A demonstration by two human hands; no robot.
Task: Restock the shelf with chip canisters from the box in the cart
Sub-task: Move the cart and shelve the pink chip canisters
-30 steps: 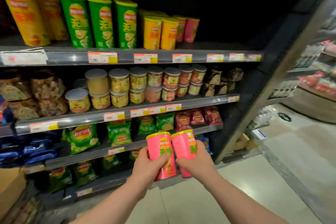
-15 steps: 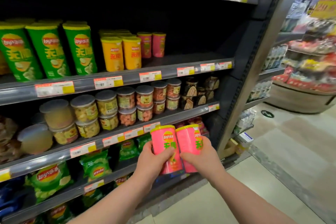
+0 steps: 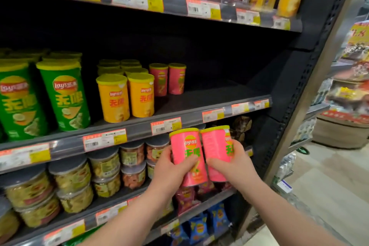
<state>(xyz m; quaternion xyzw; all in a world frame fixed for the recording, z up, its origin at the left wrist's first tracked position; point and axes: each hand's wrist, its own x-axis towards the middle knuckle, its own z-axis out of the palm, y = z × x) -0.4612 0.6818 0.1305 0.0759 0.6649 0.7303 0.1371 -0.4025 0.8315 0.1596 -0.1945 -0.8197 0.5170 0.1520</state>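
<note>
HANDS: your left hand [image 3: 171, 168] grips one pink canister [image 3: 188, 154], your right hand [image 3: 229, 164] grips a second pink canister [image 3: 216, 146]; both near upright, side by side | TARGET: bare shelf [image 3: 215, 94] lies above and ahead, right of the shelved pink canisters [image 3: 167, 80] | NEARER: right hand, likely | NEXT: raise, then push in.

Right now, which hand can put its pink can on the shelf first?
Probably the right hand: its pink can sits right under the bare shelf beside the two pink cans. The left hand holds the other can further left.
</note>
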